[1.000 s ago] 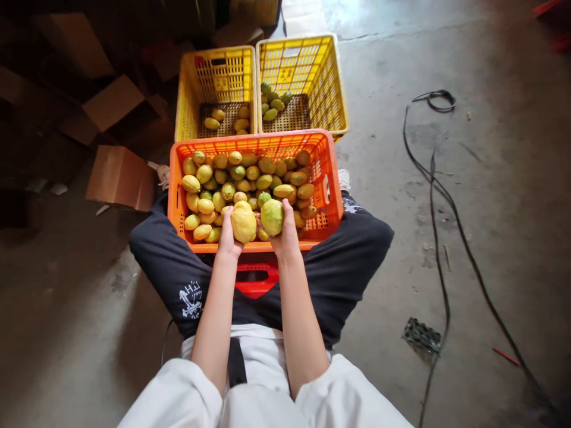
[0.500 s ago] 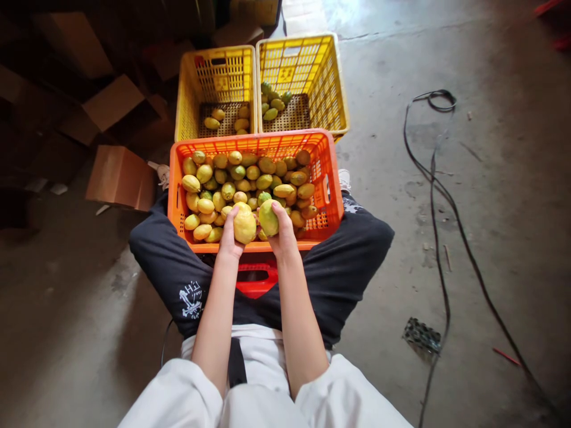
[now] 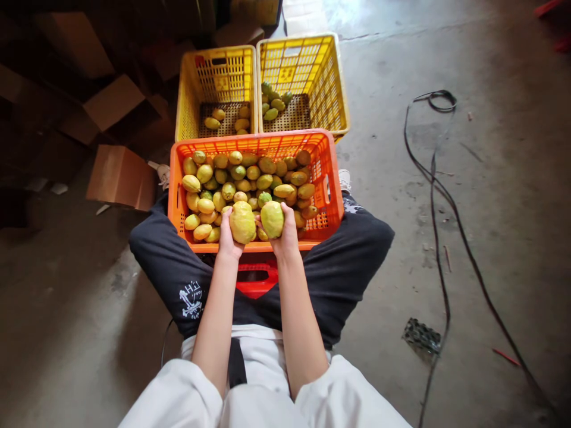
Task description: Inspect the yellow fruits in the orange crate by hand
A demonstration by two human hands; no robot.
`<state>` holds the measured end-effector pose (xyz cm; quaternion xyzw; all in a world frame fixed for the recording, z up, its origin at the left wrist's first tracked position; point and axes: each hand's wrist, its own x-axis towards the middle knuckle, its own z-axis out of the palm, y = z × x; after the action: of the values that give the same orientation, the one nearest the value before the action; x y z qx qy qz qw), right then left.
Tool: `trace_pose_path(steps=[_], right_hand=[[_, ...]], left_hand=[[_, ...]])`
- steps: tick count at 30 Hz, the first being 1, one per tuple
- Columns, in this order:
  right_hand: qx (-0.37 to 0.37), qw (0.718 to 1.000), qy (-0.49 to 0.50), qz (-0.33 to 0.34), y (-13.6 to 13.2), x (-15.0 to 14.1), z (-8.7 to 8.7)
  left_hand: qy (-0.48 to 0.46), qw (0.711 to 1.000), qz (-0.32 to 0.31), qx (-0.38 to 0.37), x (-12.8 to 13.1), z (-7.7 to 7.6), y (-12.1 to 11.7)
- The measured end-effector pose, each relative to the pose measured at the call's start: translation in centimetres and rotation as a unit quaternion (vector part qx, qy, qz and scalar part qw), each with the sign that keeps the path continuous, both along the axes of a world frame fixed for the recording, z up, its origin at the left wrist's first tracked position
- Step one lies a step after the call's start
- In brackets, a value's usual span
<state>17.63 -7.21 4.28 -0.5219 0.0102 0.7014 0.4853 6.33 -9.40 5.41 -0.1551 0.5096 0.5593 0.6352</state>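
Observation:
An orange crate (image 3: pixel 330 178) heaped with yellow and green lemons rests between my knees. My left hand (image 3: pixel 228 238) is closed round a large yellow lemon (image 3: pixel 242 221) over the crate's near edge. Beside it, my right hand (image 3: pixel 288 236) grips a greener lemon (image 3: pixel 272 218). The two fruits nearly touch. Behind the orange crate stand two yellow crates: the left yellow crate (image 3: pixel 196 77) holds a few yellow lemons, the right yellow crate (image 3: pixel 330 77) several green ones.
Cardboard boxes (image 3: pixel 119 177) lie on the dim floor to the left. A black cable (image 3: pixel 439 196) snakes over the concrete on the right. A red stool (image 3: pixel 256 279) shows under the orange crate, between my legs.
Both hands have stayed over the crate's near edge, turning the two lemons slightly. Nothing was let go or picked up.

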Motion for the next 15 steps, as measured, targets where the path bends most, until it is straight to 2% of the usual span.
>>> trace_pose_path(steps=[15], right_hand=[[-0.004, 0.999, 0.044, 0.033, 0.33, 0.27, -0.23]], left_hand=[[-0.032, 0.999, -0.003, 0.012, 0.12, 0.28, 0.18]])
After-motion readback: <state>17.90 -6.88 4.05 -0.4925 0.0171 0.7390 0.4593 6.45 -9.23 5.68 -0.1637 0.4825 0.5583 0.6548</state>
